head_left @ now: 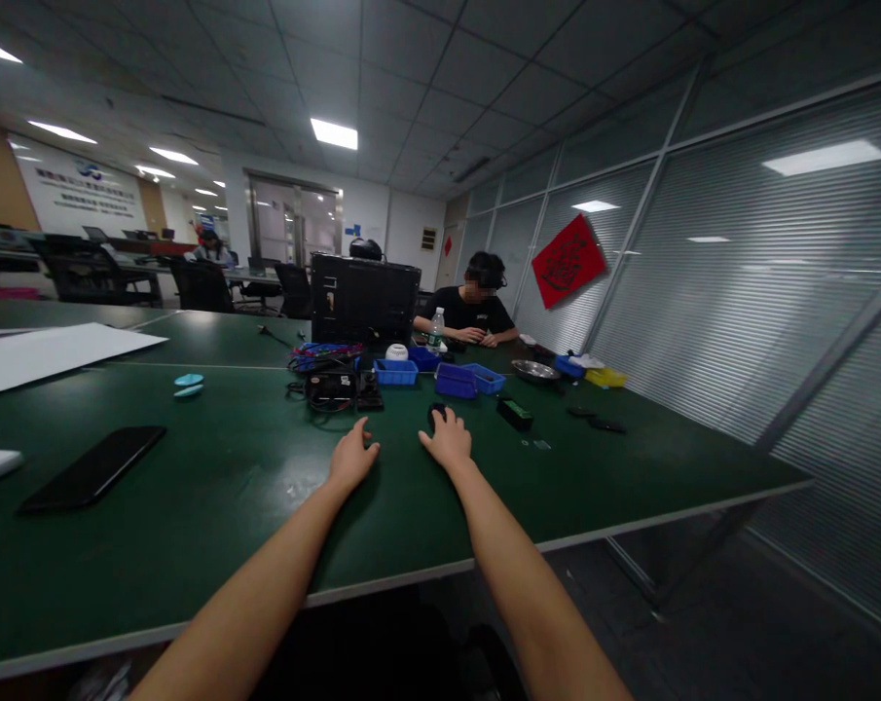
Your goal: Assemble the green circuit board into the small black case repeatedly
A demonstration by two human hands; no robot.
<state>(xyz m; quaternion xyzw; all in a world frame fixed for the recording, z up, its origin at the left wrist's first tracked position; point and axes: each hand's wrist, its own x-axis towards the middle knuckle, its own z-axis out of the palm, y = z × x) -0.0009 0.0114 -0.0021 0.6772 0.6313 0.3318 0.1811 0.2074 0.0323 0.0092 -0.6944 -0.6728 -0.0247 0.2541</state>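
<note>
Black round object is touched by the right hand, fingers spread open. Left hand is laid flat, empty, on the green table.

Both bare forearms stretch straight forward, converging slightly toward the hands. The left hand lies palm down, fingers loosely spread and empty. The right hand also lies palm down, its fingers curled slightly at the tips.

black phone on green table.
</note>
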